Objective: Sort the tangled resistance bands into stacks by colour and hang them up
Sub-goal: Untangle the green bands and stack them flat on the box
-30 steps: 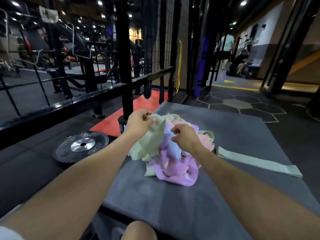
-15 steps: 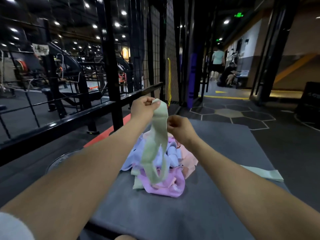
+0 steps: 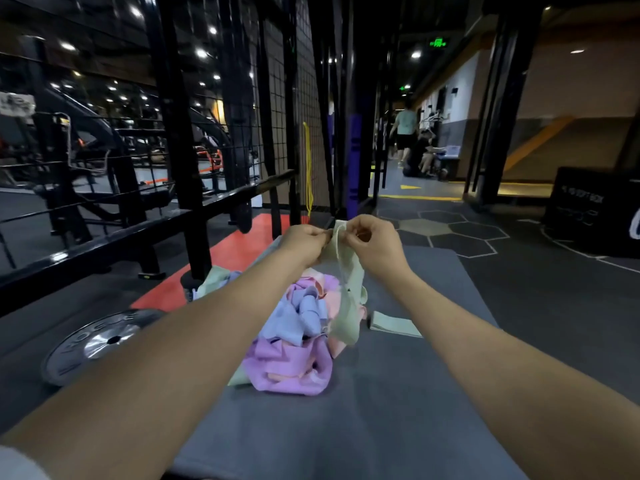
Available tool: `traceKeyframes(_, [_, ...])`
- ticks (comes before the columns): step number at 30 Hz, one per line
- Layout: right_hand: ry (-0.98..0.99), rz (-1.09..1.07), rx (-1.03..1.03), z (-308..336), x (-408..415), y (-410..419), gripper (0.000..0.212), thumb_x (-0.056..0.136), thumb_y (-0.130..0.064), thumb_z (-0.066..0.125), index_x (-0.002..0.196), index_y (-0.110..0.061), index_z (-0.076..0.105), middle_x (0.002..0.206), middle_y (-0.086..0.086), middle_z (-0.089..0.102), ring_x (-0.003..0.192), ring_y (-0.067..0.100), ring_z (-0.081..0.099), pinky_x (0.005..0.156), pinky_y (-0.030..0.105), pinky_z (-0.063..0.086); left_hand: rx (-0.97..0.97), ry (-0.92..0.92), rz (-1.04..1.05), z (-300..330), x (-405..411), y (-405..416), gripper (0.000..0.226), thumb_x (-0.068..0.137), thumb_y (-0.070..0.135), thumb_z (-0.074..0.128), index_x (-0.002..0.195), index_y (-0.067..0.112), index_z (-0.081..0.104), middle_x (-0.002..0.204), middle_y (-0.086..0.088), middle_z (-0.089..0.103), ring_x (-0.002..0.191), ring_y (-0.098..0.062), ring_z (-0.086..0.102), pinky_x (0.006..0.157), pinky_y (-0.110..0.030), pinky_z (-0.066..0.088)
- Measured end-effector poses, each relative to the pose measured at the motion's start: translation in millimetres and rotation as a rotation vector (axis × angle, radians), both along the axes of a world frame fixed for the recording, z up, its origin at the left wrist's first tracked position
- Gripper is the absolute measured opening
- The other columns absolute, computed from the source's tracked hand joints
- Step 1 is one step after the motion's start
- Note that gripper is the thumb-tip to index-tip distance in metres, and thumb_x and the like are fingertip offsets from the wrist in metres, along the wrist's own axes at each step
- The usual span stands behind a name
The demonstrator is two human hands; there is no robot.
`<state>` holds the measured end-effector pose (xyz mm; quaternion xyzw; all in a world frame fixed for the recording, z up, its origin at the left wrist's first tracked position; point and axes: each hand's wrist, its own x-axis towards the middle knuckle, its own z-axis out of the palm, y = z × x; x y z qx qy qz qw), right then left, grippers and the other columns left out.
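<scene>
Above the grey mat (image 3: 398, 410), we see the left hand (image 3: 304, 241) and right hand (image 3: 375, 242) pinching a pale green band (image 3: 348, 292) closed-fingered; its tail hangs onto the tangled pile (image 3: 294, 341); another green band (image 3: 393, 326) lies just beside.

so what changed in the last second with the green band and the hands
Both hands, left hand and right hand, lifted the pale green band up out of the pile and now pinch its top together. The pile and second green band stayed on the grey mat.
</scene>
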<state>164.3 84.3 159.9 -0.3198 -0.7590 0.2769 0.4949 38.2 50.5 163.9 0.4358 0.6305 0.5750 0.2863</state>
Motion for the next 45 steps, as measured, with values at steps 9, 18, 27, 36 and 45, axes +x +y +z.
traceKeyframes(9, [-0.305, -0.082, 0.043, 7, 32, 11, 0.012, 0.086, -0.015, 0.061, 0.077, -0.014, 0.054, 0.07, -0.005, 0.053, 0.066, 0.011, 0.047, 0.051, 0.012, 0.032, -0.049, 0.017, -0.287, -16, 24, -9, 0.029, 0.092, 0.026, 0.058, 0.113, 0.006, 0.059, 0.097, -0.008, 0.065, 0.087, -0.018, 0.058, 0.074, -0.027, 0.048])
traceKeyframes(18, [-0.266, -0.046, -0.018, 6, 58, 15, 0.006, 0.088, -0.015, 0.063, 0.082, -0.015, 0.063, 0.07, -0.001, 0.056, 0.061, 0.006, 0.046, 0.057, 0.019, 0.037, -0.002, 0.105, -0.184, -28, 33, -6, 0.009, 0.089, 0.004, 0.059, 0.091, 0.012, 0.059, 0.083, -0.004, 0.058, 0.077, -0.017, 0.052, 0.07, -0.026, 0.042])
traceKeyframes(27, [-0.273, 0.051, -0.057, 11, 72, 17, 0.002, 0.084, -0.012, 0.068, 0.083, -0.011, 0.069, 0.064, 0.0, 0.054, 0.057, 0.008, 0.042, 0.057, 0.02, 0.036, 0.118, 0.195, -0.3, -19, 60, -8, 0.019, 0.084, -0.004, 0.063, 0.1, 0.006, 0.058, 0.08, 0.0, 0.06, 0.07, -0.003, 0.056, 0.063, -0.01, 0.047])
traceKeyframes(36, [-0.255, 0.22, -0.438, -50, 76, 16, 0.022, 0.07, 0.006, 0.075, 0.085, -0.006, 0.064, 0.081, 0.005, 0.066, 0.071, 0.012, 0.059, 0.08, 0.029, 0.051, 0.21, -0.302, -0.173, -19, 60, -5, 0.021, 0.091, -0.003, 0.052, 0.081, 0.016, 0.05, 0.082, 0.001, 0.058, 0.072, -0.011, 0.057, 0.059, -0.021, 0.053])
traceKeyframes(45, [-0.587, 0.075, -0.363, -92, 92, 24, 0.018, 0.085, -0.01, 0.065, 0.071, -0.014, 0.053, 0.068, -0.001, 0.05, 0.064, 0.012, 0.044, 0.058, 0.022, 0.035, 0.166, -0.395, 0.182, -63, 14, -5, 0.015, 0.093, -0.001, 0.049, 0.095, 0.014, 0.051, 0.083, 0.001, 0.055, 0.069, -0.011, 0.054, 0.047, -0.02, 0.051])
